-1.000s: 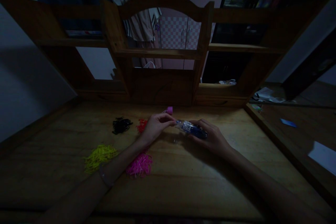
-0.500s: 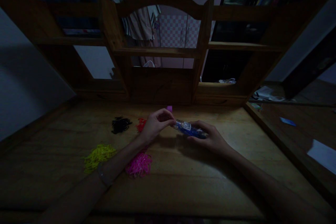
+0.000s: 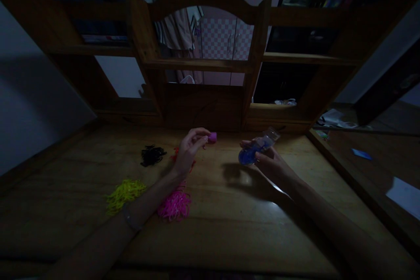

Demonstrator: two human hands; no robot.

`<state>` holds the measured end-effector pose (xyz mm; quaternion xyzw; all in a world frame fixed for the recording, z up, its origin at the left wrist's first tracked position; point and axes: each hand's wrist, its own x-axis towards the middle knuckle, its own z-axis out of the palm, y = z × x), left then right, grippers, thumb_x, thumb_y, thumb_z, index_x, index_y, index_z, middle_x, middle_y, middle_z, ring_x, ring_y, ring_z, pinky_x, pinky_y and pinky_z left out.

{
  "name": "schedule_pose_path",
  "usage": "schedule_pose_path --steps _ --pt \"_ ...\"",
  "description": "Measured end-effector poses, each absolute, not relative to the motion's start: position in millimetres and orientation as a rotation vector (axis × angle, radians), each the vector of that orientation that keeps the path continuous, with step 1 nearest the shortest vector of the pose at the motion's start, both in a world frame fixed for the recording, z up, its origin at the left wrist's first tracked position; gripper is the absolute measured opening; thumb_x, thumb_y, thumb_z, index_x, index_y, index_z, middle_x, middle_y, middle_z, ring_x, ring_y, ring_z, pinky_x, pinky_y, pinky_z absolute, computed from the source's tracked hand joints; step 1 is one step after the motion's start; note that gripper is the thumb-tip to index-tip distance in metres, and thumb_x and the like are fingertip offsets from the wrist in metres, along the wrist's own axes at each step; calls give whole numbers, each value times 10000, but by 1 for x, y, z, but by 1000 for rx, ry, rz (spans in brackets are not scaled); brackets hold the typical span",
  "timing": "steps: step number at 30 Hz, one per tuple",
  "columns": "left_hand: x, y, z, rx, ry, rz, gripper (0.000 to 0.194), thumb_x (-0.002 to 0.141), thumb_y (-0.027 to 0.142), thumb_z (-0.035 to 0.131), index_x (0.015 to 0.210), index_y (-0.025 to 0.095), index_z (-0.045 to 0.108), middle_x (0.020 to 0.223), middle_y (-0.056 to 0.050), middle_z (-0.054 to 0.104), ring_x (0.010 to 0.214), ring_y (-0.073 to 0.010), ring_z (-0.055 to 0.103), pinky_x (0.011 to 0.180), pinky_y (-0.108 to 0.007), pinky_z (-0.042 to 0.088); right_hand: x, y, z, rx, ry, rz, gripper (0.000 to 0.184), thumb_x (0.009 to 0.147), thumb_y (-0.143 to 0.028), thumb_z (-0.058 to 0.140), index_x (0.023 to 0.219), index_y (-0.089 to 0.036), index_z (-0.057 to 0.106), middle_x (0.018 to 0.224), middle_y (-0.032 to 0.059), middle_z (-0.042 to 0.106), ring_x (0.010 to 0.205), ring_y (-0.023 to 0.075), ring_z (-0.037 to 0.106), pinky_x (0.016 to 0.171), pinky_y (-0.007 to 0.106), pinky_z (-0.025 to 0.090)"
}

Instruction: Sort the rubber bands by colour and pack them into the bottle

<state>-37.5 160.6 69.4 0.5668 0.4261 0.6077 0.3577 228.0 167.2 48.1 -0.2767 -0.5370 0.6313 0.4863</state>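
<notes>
My left hand [image 3: 188, 151] is closed, with thumb and fingertips pinching the near side of a small purple cap [image 3: 213, 138] at the back of the wooden table. My right hand [image 3: 267, 159] grips a small clear plastic bottle [image 3: 271, 134] above the table. The bottle is tilted, its clear end toward the upper right, and blue contents [image 3: 248, 155] fill its lower left part. Beneath my left hand and forearm lie red strands [image 3: 176, 153], partly hidden, and a pile of pink bands [image 3: 175, 204].
Black bands [image 3: 152, 155] and yellow bands [image 3: 125, 194] lie in piles on the left of the table [image 3: 223, 236]. A wooden shelf unit [image 3: 203, 64] stands along its back edge. To the right, a lower surface holds a blue packet [image 3: 361, 154] and white paper [image 3: 405, 194].
My left hand has left the bottle and moved up to the purple cap, now between its fingertips. My right hand has turned the bottle and moved it to the right.
</notes>
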Motion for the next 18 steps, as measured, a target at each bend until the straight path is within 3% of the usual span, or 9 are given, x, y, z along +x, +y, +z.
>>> schedule_pose_path --steps 3,8,13,18 --pt "-38 162 65 1491 1078 1609 138 868 274 598 932 190 688 1170 -75 586 853 -159 615 688 -274 501 231 165 53 -652 -1349 1583 430 830 -298 722 1222 -305 547 1353 65 595 1235 256 562 1039 486 440" --pt "-33 159 67 1595 1100 1606 132 885 239 570 896 184 690 1176 -75 540 918 -169 602 693 -270 503 235 163 59 -791 -1606 1472 420 821 -330 732 1207 -239 593 1238 94 658 1152 277 622 1007 483 478" --pt "-53 168 84 1743 1248 1696 158 896 220 533 864 196 686 1160 -80 552 1056 -213 576 769 -315 525 238 160 64 -867 -2016 764 407 816 -347 738 1194 -258 617 1166 80 658 1081 287 621 952 475 496" --pt "-107 168 90 2109 1441 1246 219 931 318 505 1065 243 661 1157 -56 601 1138 -229 563 1004 -417 450 232 153 64 -843 -2262 392 474 907 -281 616 1373 -303 527 1226 101 587 1093 273 575 902 448 516"
